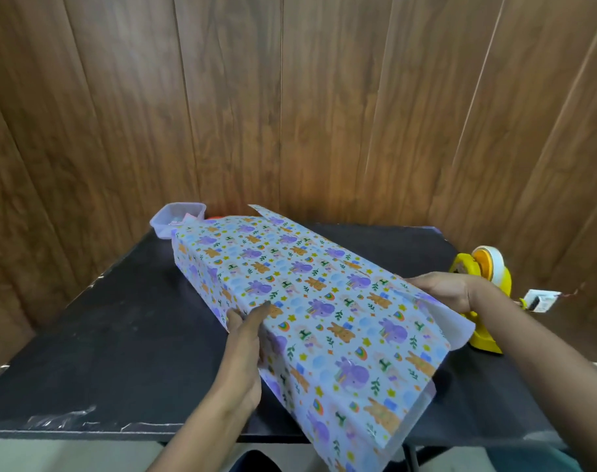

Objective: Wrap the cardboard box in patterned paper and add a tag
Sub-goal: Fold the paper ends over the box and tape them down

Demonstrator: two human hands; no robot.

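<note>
Wood panelling backs a dark table [120, 335], where patterned paper [324, 301] covers the box, lying slantwise with its near end overhanging the front edge. The left hand [246, 338] reaches forward, fingers straight, pressing paper against the box's left side. The right hand [440, 291], wrist bent inward, pinches the paper's right flap beside a yellow tape dispenser [487, 284].

— Any writing to call out down there?
— Nothing readable. The paper [324, 301] shows only animals, rainbows and stars, no words. The white tag [542, 299] beside the dispenser [487, 338] has dark print, but it's too blurred to read.
</note>
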